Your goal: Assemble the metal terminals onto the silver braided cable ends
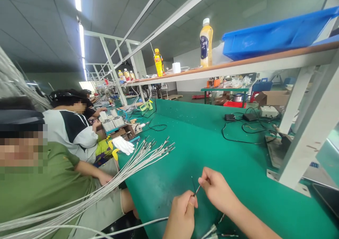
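My left hand (181,214) is closed around the end of a white cable (156,220), which trails off to the lower left. Out of that grip come thin wires, among them a dark wire (192,182) that sticks up free. My right hand (215,187) is closed just above and to the right, its thumb and finger pinching the tip of another thin wire (198,188). More cable ends (212,230) lie below my hands, partly hidden by my right forearm. A bundle of white cables (137,164) with stripped dark ends rests across the table's left edge.
The green table (185,136) carries black adapters and cords (249,118) at right, near a white shelf post (302,126). A shelf overhead holds bottles (206,44) and a blue bin (265,35). A person in green (53,182) sits close on the left, near a white glove (123,145).
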`<state>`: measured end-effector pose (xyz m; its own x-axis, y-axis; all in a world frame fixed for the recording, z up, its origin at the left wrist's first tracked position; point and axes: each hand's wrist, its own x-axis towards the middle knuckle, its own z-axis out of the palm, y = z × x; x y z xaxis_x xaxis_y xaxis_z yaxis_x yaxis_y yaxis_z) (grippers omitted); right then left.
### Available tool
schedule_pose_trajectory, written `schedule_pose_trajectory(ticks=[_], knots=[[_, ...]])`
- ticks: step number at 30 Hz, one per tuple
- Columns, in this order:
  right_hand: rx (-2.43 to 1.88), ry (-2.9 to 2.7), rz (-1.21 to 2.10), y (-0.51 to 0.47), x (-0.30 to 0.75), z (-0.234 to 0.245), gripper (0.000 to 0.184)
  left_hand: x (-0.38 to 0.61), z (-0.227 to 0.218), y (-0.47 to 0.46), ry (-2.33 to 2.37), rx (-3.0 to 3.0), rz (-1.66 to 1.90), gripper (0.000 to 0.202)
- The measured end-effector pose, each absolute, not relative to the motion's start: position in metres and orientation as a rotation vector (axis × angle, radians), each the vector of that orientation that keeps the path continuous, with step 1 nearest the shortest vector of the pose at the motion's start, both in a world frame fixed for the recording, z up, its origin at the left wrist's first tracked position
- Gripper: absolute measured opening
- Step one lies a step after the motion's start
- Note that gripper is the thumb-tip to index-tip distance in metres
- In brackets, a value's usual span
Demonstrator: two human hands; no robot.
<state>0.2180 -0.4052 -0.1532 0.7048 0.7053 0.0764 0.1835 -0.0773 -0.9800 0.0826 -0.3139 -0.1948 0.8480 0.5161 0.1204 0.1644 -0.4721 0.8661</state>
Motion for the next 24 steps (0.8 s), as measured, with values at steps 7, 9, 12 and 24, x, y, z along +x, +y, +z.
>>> schedule_pose_trajectory(ticks=[7,9,12,24], knots=[[-1.739,-0.870,0.470,-0.406,0.226,-0.156,0.026,0.082,-0.190,-0.316,0.520,2.030,0.500,0.040],[-1.733,-0.903,0.495,-0.407,0.227,-0.153,0.027,0.082,-0.190,-0.316,0.523,2.020,0.502,0.041],[-1.707,-0.928,0.558,-0.409,0.230,-0.146,0.027,0.082,-0.191,-0.315,0.529,2.009,0.490,0.043],[-1.559,-0.744,0.652,-0.418,0.237,-0.131,0.041,0.079,-0.184,-0.315,0.519,1.983,0.523,0.042]])
